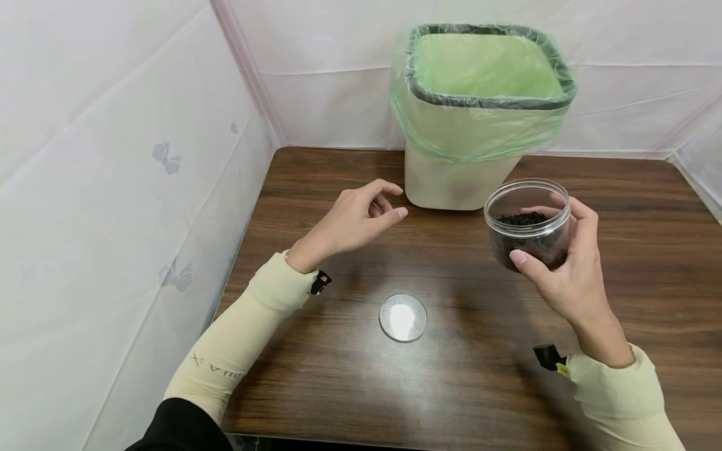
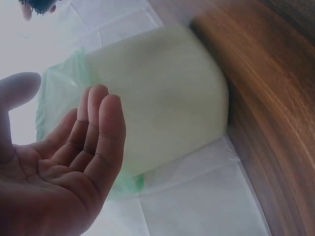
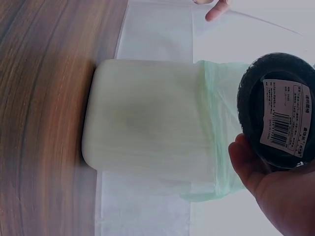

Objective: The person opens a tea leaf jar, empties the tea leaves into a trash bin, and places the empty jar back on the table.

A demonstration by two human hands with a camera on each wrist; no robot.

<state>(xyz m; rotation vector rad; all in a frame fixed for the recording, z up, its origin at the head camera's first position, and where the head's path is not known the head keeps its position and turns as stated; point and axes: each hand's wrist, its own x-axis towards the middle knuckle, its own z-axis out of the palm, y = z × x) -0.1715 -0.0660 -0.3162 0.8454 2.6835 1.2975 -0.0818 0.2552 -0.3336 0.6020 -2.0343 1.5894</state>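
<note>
A: Starting with the head view, what is in hand?

B: The right hand [image 1: 564,269] grips a clear round plastic jar [image 1: 528,223] partly filled with dark, crumbly matter, held upright above the brown wooden table [image 1: 479,388], just in front of the cream square bin lined with a green plastic bag [image 1: 479,113]. A clear round lid [image 1: 403,317] lies flat on the table between the arms, so the jar is already open. The left hand [image 1: 352,222] hangs empty, fingers loosely curled, near the bin's left side.

A: And the left wrist view?

B: It shows that hand [image 2: 64,167] palm up, fingers relaxed and together, holding nothing, with the bin's pale wall [image 2: 162,103] close behind.

A: The right wrist view?

B: There the jar's dark base [image 3: 278,110] with a white barcode label rests in the curled hand [image 3: 275,191], level with the bag's edge.

A: So how far along?

B: I judge that the opening is done; the contents are still inside, the liner looks empty, so tipping out remains.
</note>
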